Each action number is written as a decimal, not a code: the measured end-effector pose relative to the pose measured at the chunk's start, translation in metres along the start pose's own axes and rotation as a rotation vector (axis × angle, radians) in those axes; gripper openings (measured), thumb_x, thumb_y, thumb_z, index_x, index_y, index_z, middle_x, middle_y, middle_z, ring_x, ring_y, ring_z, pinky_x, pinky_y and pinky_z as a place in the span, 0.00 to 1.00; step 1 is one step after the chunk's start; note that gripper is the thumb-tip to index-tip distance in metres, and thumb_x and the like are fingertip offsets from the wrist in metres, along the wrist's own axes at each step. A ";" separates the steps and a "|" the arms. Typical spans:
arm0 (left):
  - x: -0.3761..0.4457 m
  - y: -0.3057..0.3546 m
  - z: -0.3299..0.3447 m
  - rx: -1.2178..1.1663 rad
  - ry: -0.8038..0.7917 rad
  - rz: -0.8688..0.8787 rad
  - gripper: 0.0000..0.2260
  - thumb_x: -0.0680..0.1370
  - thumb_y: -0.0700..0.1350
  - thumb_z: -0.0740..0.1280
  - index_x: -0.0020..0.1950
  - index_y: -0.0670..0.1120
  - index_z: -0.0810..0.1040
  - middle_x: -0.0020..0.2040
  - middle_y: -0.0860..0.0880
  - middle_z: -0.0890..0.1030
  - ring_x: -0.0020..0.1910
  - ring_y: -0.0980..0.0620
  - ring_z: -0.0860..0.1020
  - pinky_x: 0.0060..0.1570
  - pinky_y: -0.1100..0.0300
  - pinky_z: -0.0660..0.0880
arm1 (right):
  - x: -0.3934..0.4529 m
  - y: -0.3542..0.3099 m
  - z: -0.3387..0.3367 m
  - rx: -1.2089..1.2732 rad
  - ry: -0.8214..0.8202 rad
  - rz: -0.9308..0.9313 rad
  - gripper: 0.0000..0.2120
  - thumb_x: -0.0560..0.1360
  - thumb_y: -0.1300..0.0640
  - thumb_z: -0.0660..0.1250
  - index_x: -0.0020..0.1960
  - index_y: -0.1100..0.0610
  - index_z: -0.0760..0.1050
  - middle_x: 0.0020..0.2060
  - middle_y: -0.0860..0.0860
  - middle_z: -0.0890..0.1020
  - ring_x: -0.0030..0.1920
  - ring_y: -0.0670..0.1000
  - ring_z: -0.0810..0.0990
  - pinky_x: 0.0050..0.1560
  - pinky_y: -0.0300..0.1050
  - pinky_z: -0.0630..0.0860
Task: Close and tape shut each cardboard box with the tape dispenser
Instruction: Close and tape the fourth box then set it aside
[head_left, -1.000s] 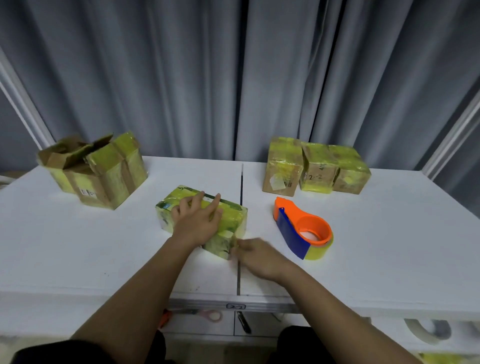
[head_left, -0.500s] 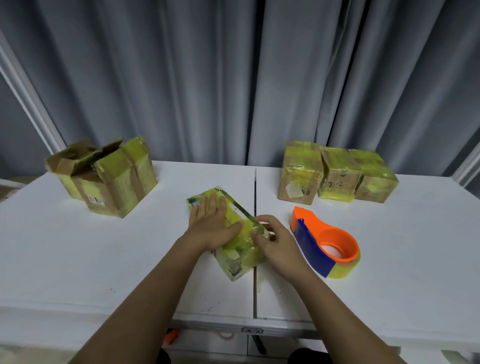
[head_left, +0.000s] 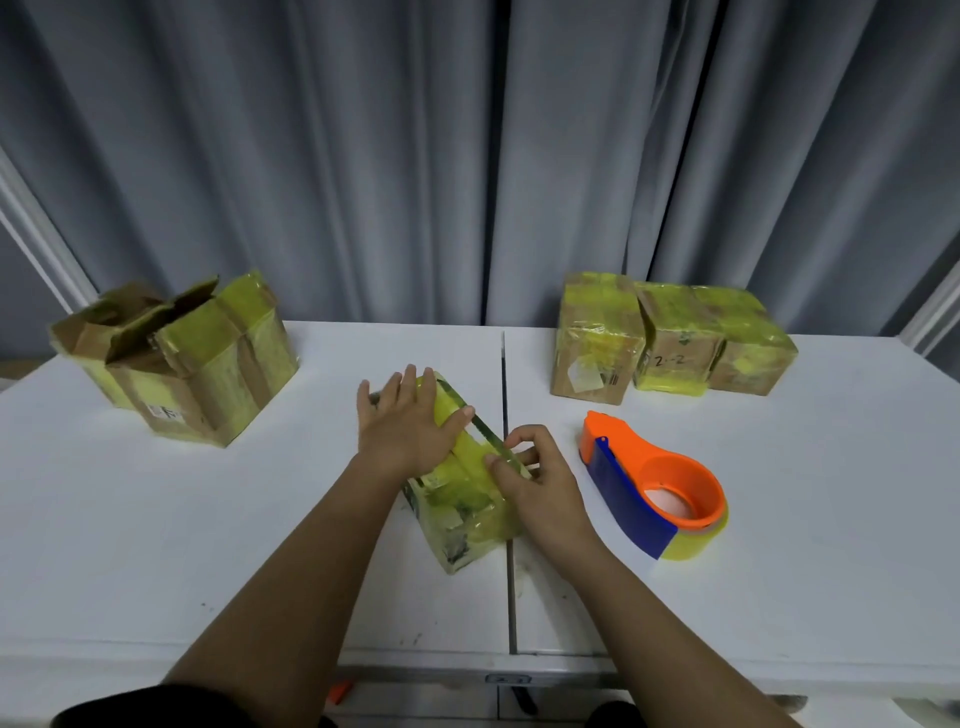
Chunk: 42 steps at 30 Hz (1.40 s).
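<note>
Head view takes in a white bench (head_left: 156, 519) before grey curtains (head_left: 363, 156). At its back left corner stand open-flapped boxes (head_left: 176, 358); at the back right, three taped boxes (head_left: 670, 338). An orange tape dispenser (head_left: 657, 486) lies right of centre. Mid-bench, the yellow-taped box (head_left: 462, 499) sits under the left hand (head_left: 408, 426), pressing flat with straight fingers, while the right hand (head_left: 535, 475) pinches its edge.
</note>
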<state>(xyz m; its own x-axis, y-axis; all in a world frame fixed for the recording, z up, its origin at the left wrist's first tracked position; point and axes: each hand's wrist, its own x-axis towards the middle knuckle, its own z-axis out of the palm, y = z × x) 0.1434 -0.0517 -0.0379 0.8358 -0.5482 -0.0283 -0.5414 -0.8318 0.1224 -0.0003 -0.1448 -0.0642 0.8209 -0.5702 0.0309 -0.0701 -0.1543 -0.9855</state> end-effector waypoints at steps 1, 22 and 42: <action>0.001 -0.001 0.001 -0.024 -0.022 0.029 0.35 0.78 0.67 0.44 0.78 0.49 0.42 0.79 0.46 0.42 0.77 0.48 0.41 0.73 0.47 0.37 | 0.000 0.001 0.000 -0.007 -0.018 0.006 0.02 0.79 0.53 0.64 0.50 0.45 0.72 0.45 0.51 0.76 0.44 0.48 0.77 0.43 0.46 0.76; -0.120 0.013 -0.002 0.095 -0.013 0.218 0.36 0.76 0.70 0.49 0.78 0.51 0.52 0.75 0.46 0.55 0.72 0.44 0.54 0.69 0.49 0.54 | -0.021 -0.016 0.005 0.026 -0.190 0.181 0.19 0.84 0.53 0.49 0.72 0.51 0.66 0.71 0.48 0.68 0.70 0.47 0.67 0.70 0.41 0.63; -0.091 0.015 0.015 -0.601 0.009 0.483 0.24 0.81 0.39 0.59 0.75 0.56 0.57 0.74 0.60 0.49 0.76 0.58 0.42 0.70 0.60 0.33 | -0.022 0.003 -0.086 -1.159 0.359 0.010 0.19 0.80 0.55 0.57 0.69 0.55 0.60 0.49 0.52 0.82 0.46 0.57 0.79 0.46 0.48 0.63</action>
<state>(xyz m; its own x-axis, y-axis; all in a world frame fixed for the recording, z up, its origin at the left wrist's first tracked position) 0.0579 -0.0160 -0.0481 0.5217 -0.8354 0.1732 -0.7064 -0.3092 0.6367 -0.0672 -0.2020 -0.0534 0.6262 -0.7386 0.2496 -0.6921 -0.6740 -0.2583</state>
